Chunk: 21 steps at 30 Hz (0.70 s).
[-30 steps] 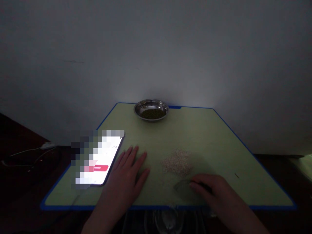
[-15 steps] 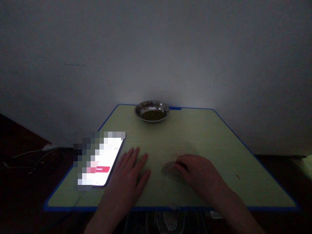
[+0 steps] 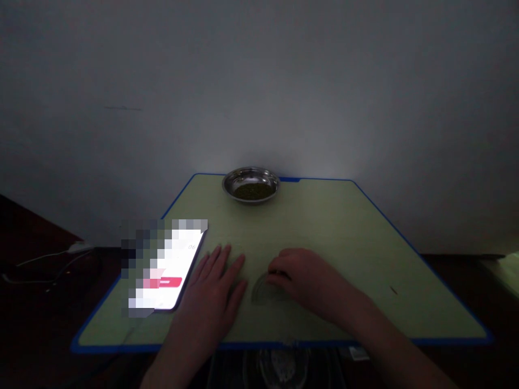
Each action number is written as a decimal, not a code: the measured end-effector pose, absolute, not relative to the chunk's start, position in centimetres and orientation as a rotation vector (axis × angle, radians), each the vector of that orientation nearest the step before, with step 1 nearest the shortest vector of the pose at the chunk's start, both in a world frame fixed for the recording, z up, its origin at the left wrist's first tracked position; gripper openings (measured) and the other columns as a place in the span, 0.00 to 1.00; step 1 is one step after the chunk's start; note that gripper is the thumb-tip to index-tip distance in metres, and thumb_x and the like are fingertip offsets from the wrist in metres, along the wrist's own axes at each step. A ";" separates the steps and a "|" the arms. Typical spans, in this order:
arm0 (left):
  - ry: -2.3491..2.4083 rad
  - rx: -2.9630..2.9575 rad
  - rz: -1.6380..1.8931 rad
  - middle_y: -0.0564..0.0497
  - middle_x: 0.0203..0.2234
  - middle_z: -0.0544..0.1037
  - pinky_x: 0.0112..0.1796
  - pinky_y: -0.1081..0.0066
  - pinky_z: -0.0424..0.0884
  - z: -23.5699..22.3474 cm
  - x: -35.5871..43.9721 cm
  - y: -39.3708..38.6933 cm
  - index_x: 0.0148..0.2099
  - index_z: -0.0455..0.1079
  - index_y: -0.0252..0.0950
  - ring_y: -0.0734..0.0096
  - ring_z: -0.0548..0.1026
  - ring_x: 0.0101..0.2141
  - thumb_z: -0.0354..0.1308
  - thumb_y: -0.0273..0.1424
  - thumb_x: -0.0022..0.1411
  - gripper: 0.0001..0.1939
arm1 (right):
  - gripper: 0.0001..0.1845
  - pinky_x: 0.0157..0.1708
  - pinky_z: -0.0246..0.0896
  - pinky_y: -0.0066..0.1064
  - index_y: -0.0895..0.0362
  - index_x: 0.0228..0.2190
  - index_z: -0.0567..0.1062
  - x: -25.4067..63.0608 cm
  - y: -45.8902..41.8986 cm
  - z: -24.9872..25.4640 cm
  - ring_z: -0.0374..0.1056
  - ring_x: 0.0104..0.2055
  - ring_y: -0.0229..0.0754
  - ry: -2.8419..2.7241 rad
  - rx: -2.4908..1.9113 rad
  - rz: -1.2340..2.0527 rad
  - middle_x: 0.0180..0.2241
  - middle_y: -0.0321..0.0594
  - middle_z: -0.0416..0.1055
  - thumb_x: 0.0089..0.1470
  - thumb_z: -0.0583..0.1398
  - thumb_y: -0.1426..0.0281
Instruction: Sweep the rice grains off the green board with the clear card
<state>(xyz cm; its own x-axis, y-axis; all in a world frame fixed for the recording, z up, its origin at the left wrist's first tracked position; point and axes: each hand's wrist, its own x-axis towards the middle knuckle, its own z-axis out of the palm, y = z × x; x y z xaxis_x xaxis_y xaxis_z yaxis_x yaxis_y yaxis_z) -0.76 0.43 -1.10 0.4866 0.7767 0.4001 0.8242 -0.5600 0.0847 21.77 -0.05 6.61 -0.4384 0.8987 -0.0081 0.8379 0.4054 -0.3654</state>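
My left hand [image 3: 213, 292] lies flat on the light green tabletop [image 3: 324, 216], fingers spread, beside a lit phone [image 3: 182, 265]. Nothing is held in it. To its right, my right hand [image 3: 302, 275] is closed in a pinch at the upper edge of a clear, half-round protractor [image 3: 263, 290]. The protractor rests on or just over the table, and my fingers hide its right part. Dim light blurs its markings.
A shallow steel bowl [image 3: 251, 197] with small green grains in it stands at the back of the table. A thin brown sliver [image 3: 393, 290] lies at the right. Behind the table rises a grey wall [image 3: 259, 86]. White cables [image 3: 44, 256] run at the far left.
My right hand has moved a little left and away from me, and the protractor has shifted left with it. My left hand has stayed in place.
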 end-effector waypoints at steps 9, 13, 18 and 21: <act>-1.427 -2.606 -0.622 0.34 0.63 0.69 0.55 0.40 0.68 -1.0 -0.7 0.3 0.61 0.70 0.36 0.40 0.66 0.62 0.48 0.36 0.72 0.21 | 0.08 0.35 0.61 0.31 0.55 0.34 0.84 21.1 -0.4 7.1 0.75 0.34 0.43 -2.672 -1.355 0.512 0.33 0.41 0.81 0.61 0.64 0.67; -1.435 -2.615 -0.621 0.35 0.63 0.68 0.56 0.39 0.67 -1.0 -0.6 0.3 0.61 0.70 0.37 0.41 0.65 0.63 0.47 0.36 0.72 0.21 | 0.09 0.34 0.61 0.31 0.54 0.34 0.84 21.3 -0.6 7.4 0.75 0.34 0.43 -2.693 -1.328 0.559 0.32 0.41 0.81 0.62 0.63 0.66; -1.419 -2.604 -0.620 0.35 0.63 0.68 0.56 0.40 0.67 -0.9 -0.6 0.3 0.61 0.70 0.38 0.42 0.65 0.63 0.47 0.38 0.72 0.22 | 0.09 0.37 0.62 0.31 0.55 0.34 0.84 21.7 -0.7 7.4 0.75 0.34 0.42 -2.681 -1.299 0.631 0.33 0.41 0.82 0.62 0.63 0.67; -1.407 -2.604 -0.611 0.34 0.63 0.68 0.55 0.40 0.67 -0.8 -0.6 0.3 0.61 0.70 0.36 0.41 0.65 0.63 0.45 0.38 0.73 0.22 | 0.08 0.38 0.62 0.31 0.54 0.35 0.84 22.1 -0.7 7.0 0.75 0.34 0.41 -2.666 -1.271 0.628 0.32 0.39 0.82 0.62 0.63 0.67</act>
<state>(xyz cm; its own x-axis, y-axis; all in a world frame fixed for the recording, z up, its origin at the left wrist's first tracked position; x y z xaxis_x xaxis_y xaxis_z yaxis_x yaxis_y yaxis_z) -0.60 0.28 -0.84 0.4866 0.7752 0.4028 0.8235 -0.5610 0.0848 22.08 -0.71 7.03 -0.6394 0.7660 -0.0667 0.7152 0.5607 -0.4173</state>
